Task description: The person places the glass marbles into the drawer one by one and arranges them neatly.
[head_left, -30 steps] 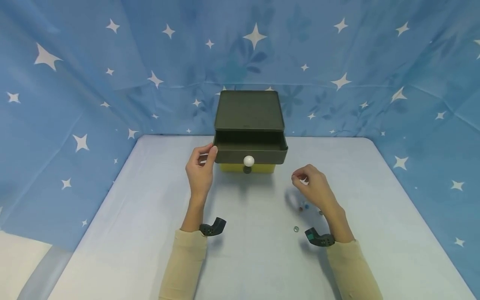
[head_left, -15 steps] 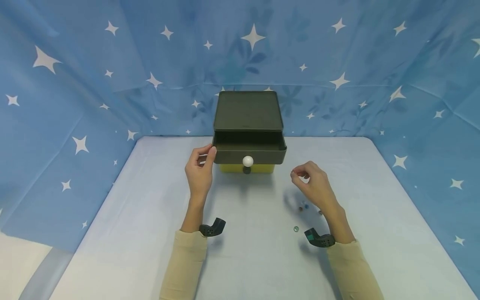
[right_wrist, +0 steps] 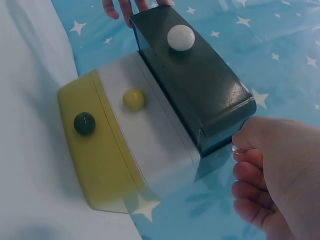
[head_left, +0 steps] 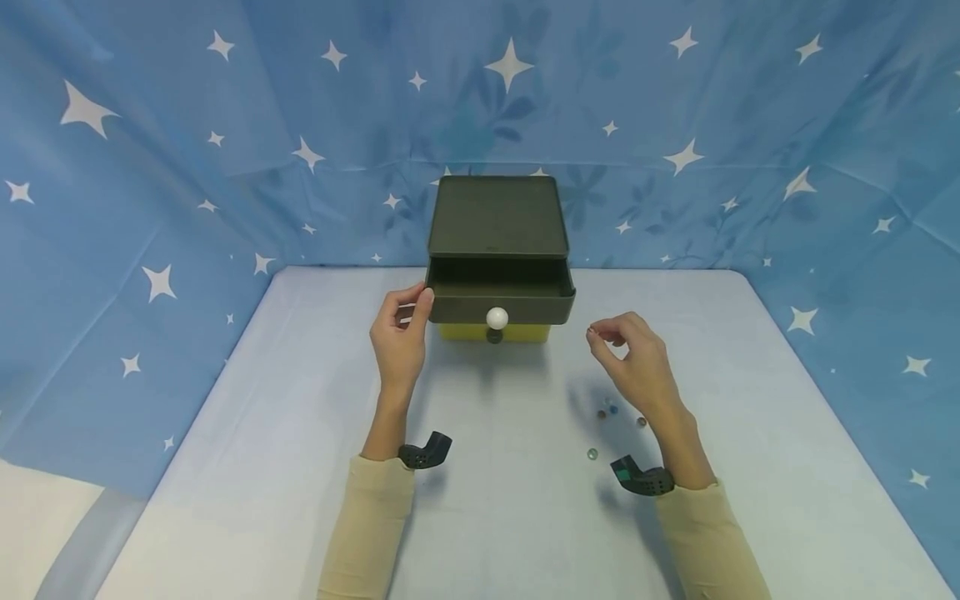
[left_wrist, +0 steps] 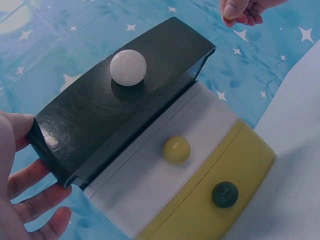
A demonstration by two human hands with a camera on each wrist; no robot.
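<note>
A small cabinet stands at the back of the table, its dark green top drawer (head_left: 501, 310) pulled out, with a white round knob (left_wrist: 128, 68). My left hand (head_left: 400, 342) grips the drawer's left front corner, thumb on the front and fingers at the side. To the right of the drawer, my right hand (head_left: 637, 362) is raised above the table. Its thumb and index finger pinch a small glass marble (right_wrist: 240, 150), mostly hidden by the fingertips. Below the open drawer are a white drawer (right_wrist: 155, 120) with a yellow knob and a yellow drawer (left_wrist: 245, 165) with a green knob, both closed.
Several loose marbles lie on the white table (head_left: 480, 517) below my right hand, among them a greenish one (head_left: 592, 454), a blue one (head_left: 613, 409) and a brown one (head_left: 641, 422). A blue star-patterned curtain (head_left: 360, 108) surrounds the table at the back and sides.
My right hand has moved slightly away from me and to the right, still pinching the marble. My left hand and the drawer have kept their places.
</note>
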